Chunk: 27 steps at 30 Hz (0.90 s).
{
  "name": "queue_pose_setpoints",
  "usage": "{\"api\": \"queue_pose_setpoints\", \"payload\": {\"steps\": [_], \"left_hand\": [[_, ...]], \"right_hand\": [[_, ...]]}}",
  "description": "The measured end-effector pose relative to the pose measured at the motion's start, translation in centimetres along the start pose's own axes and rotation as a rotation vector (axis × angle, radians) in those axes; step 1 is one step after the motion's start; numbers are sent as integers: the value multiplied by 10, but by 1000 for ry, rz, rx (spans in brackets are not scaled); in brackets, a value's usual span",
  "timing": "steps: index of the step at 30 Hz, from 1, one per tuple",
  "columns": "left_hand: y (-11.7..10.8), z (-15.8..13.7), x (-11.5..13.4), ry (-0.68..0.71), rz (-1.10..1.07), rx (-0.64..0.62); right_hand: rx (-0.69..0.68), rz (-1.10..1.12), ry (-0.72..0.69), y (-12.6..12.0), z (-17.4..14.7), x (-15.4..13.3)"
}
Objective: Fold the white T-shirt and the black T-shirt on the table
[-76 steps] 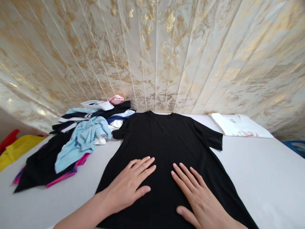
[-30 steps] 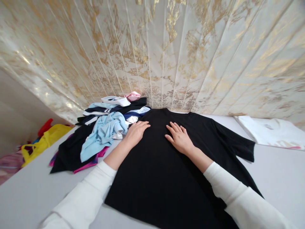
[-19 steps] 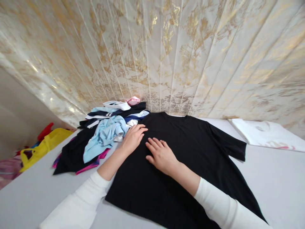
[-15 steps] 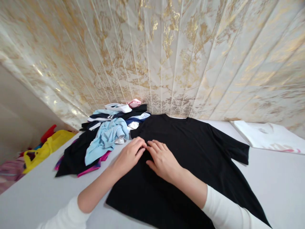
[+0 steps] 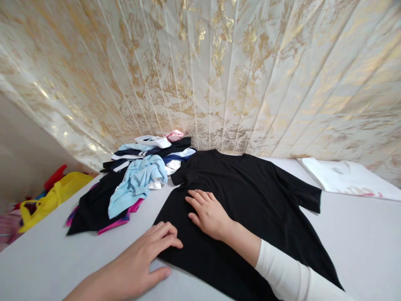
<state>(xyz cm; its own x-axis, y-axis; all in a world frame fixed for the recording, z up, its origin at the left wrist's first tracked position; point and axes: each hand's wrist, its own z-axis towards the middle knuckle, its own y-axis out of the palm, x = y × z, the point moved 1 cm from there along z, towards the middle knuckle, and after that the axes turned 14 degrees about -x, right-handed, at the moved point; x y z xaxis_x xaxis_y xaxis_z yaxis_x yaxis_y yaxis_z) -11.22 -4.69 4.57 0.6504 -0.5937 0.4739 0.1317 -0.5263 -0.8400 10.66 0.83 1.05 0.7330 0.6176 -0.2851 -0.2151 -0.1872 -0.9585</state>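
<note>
A black short-sleeved T-shirt [image 5: 247,196] lies spread on the white table, its neckline toward the wall. My right hand [image 5: 208,213] rests flat on the upper left part of the shirt, palm down with fingers stretched out. At the shirt's lower left edge is my left hand [image 5: 150,255], its fingers bent and the thumb held apart; the fingertips reach over the black cloth. Neither hand grips anything that I can see. The lower right of the shirt is partly covered by my right forearm.
A heap of clothes with a light blue garment [image 5: 138,182] lies at the left. One folded white garment [image 5: 347,175] is at the back right. Beyond the table's left edge sits a yellow bag [image 5: 59,194]. A gold-patterned curtain [image 5: 219,75] hangs behind the table [image 5: 360,242].
My left hand has moved down and toward me, from beside my right hand to the shirt's lower left edge. The right hand stays on the shirt. The shirt's left side has shifted slightly inward.
</note>
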Motion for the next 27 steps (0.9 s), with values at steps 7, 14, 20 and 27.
{"api": "queue_pose_setpoints", "payload": {"steps": [7, 14, 20, 27], "left_hand": [[-1, 14, -7, 106, 44, 53], [11, 12, -22, 54, 180, 197], [29, 1, -27, 12, 416, 169], [24, -4, -15, 86, 589, 186]], "right_hand": [[-39, -18, 38, -2, 2, 19], [-18, -25, 145, 0, 6, 20], [-29, -7, 49, -3, -2, -6], [-41, -27, 186, -5, 4, 33]]}}
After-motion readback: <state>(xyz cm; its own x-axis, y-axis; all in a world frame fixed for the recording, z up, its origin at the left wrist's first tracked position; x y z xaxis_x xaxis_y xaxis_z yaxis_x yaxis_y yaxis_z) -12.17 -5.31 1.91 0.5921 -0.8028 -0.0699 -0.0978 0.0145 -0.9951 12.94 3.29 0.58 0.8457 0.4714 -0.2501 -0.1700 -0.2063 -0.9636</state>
